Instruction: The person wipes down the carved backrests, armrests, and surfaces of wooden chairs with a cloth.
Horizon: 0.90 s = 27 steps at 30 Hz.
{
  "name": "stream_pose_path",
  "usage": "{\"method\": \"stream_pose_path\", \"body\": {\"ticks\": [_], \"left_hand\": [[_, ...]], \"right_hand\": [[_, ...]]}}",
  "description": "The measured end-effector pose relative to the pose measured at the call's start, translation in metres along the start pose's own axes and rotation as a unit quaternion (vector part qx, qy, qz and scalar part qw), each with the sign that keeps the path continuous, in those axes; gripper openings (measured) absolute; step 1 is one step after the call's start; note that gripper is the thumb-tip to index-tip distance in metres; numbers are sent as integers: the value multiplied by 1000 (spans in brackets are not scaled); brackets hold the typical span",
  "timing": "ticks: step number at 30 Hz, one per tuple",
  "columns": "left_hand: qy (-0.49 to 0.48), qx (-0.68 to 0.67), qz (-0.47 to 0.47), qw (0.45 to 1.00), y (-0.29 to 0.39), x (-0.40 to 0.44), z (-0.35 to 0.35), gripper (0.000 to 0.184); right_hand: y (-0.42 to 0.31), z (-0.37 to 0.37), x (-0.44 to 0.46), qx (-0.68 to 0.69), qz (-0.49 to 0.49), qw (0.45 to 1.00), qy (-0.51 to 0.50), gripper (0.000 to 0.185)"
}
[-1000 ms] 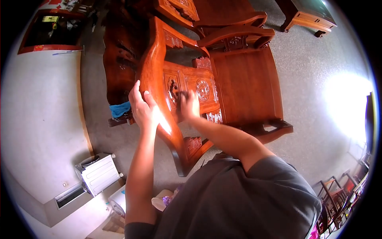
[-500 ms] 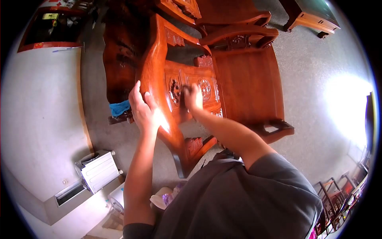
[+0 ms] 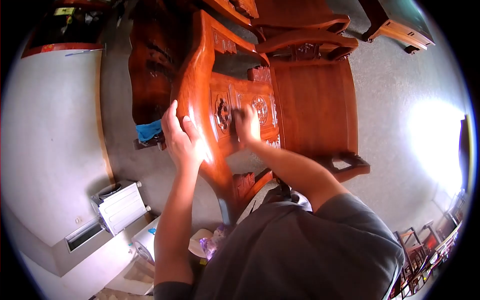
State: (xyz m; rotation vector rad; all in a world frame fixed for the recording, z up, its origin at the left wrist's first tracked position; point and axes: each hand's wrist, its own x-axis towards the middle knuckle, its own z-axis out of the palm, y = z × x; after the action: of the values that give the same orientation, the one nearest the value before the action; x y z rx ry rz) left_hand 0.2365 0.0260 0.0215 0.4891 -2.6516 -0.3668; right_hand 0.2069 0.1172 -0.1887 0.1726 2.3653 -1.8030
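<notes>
A glossy reddish-brown carved wooden armchair (image 3: 312, 107) stands in front of me, its back panel decorated with carved medallions. My left hand (image 3: 184, 142) rests against the chair's thick curved top rail (image 3: 202, 65), fingers stretched out and thumb apart. Over the carved back panel (image 3: 224, 117) is my right hand (image 3: 248, 127), its fingers closed. Something small and dark shows at those fingers, but motion blur hides what it is.
Behind the chair back is a dark wooden furniture piece (image 3: 150, 75) with a blue cloth (image 3: 149, 131) at its end. Another wooden chair (image 3: 295, 12) stands beyond. A low wooden table (image 3: 400, 27) is at upper right. A white boxy unit (image 3: 122, 207) sits at lower left.
My right hand has shifted slightly to the right across the carved panel. My left hand stays on the top rail. The whole view has moved a little.
</notes>
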Motion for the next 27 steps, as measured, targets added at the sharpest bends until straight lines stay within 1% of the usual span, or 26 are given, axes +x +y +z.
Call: {"method": "stream_pose_path", "body": {"ticks": [2, 4, 5, 6, 8, 9, 11, 14, 15, 16, 17, 18, 20, 23, 24, 25, 26, 27], "left_hand": [[-2, 1, -2, 1000, 2, -1, -1, 42], [-3, -1, 2, 1000, 3, 1, -1, 42], [-3, -1, 7, 1000, 1, 1, -1, 42], [-3, -1, 10, 1000, -1, 0, -1, 42], [2, -6, 14, 1000, -2, 1, 2, 43], [4, -7, 14, 1000, -2, 1, 2, 43], [4, -5, 15, 1000, -3, -1, 1, 43], [3, -3, 16, 1000, -4, -1, 2, 42], [1, -2, 13, 1000, -2, -1, 1, 42], [0, -1, 11, 1000, -1, -1, 0, 42], [-3, 6, 10, 1000, -1, 0, 0, 42], [-2, 8, 12, 1000, 0, 1, 0, 42], [-3, 12, 11, 1000, 0, 0, -1, 41], [-11, 5, 10, 1000, -1, 0, -1, 41], [-11, 4, 11, 1000, -1, 0, -1, 41], [-11, 3, 13, 1000, -1, 0, -2, 41], [-11, 2, 15, 1000, 0, 0, -2, 41], [-9, -2, 11, 1000, 0, 0, -2, 41]], "right_hand": [[-12, 18, 57, -21, -8, 1000, 18, 22], [-25, 20, 79, -10, -15, 999, 31, 23], [-25, 18, 73, 15, -14, 999, 27, 24], [-18, 14, 60, -10, -32, 999, 22, 24], [9, 5, 11, -9, -17, 1000, -18, 22], [10, -11, -19, 9, -12, 999, -48, 20], [32, -21, -58, 25, -22, 997, -76, 19], [32, 3, -28, 35, 22, 999, 9, 22], [37, 18, -1, 10, 77, 996, 31, 26], [34, 22, 30, -1, 135, 991, -3, 34], [19, 21, 53, -37, 106, 994, 10, 32], [22, 37, 68, -74, 80, 992, 65, 31], [16, 36, 72, -67, 93, 991, 64, 30], [36, 11, 21, -45, 80, 996, -16, 31], [52, 4, -7, -38, 34, 998, -21, 31], [67, 1, -33, -41, 11, 999, -4, 29], [67, -8, -47, -54, 96, 992, -65, 29], [60, -6, -42, -52, 101, 992, -48, 30]]}}
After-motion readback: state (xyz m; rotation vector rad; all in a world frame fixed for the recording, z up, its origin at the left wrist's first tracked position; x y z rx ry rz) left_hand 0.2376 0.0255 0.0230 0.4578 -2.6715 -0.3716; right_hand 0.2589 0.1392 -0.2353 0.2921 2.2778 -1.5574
